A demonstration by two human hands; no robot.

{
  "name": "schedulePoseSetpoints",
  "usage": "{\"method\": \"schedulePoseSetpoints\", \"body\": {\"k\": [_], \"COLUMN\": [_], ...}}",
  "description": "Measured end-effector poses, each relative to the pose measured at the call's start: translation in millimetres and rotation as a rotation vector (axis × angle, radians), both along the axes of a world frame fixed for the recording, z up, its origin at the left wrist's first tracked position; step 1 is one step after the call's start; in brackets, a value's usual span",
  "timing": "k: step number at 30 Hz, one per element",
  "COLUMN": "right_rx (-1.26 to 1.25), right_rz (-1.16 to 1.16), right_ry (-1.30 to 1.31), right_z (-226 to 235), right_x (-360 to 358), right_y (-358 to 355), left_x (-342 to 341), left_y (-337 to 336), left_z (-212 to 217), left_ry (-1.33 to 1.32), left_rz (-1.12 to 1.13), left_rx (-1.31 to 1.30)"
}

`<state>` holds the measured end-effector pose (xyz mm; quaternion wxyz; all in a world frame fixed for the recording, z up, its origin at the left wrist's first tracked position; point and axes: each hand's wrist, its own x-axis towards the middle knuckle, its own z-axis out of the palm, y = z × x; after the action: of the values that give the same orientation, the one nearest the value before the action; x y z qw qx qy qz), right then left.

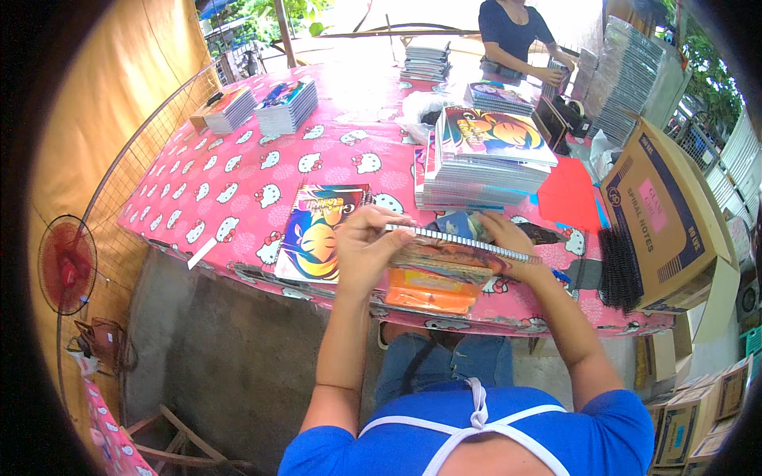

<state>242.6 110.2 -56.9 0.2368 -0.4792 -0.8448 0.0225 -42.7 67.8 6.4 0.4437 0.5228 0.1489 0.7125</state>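
My left hand (370, 242) is closed round the left end of a spiral notebook (476, 244), thumb on the near side. The notebook stands tilted on edge, its white coil upward and its brownish picture side toward me. Behind its right end my right hand (508, 236) lies with fingers stretched out, next to a crumpled bluish-grey piece (459, 225) that I cannot make out. Left of my left hand, a notebook with a colourful cartoon cover (313, 246) lies flat. An orange packet (432, 292) sits at the table edge under the held notebook.
A tall notebook stack (484, 178) stands just beyond my hands, beside a red sheet (570, 194). Black coils (617, 270) lie against a large carton (663, 214) on the right. More stacks (287, 107) stand farther off. Another person (516, 40) handles notebooks across the pink-covered table (238, 198).
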Motion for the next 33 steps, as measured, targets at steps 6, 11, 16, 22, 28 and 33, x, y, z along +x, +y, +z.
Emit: {"method": "schedulePoseSetpoints", "body": {"k": [6,11,16,22,28,33], "right_rx": [-0.297,-0.084,-0.218,-0.083,-0.415,-1.394], "right_rz": [-0.47,-0.425,-0.313,0.116,0.117,0.325], "right_ry": [-0.143,-0.113,0.168,0.439,0.513,1.306], "right_z": [-5,-28,10,72,73,38], "right_x": [78,93,64,-19,-23,-12], "right_y": [-91,-121,-130,-150,-146,-129], "left_x": [-16,35,58,59,59,53], "left_y": [-93,-74,-69,-69,-71,-63], "left_z": [80,12,-15,-20,-21,-19], "left_ry": [0.186,0.859,0.712,0.704,0.688,0.706], "left_rz": [0.791,0.402,0.488,0.489,0.515,0.519], "left_rx": [0.446,0.308,0.113,0.179,0.215,0.295]}}
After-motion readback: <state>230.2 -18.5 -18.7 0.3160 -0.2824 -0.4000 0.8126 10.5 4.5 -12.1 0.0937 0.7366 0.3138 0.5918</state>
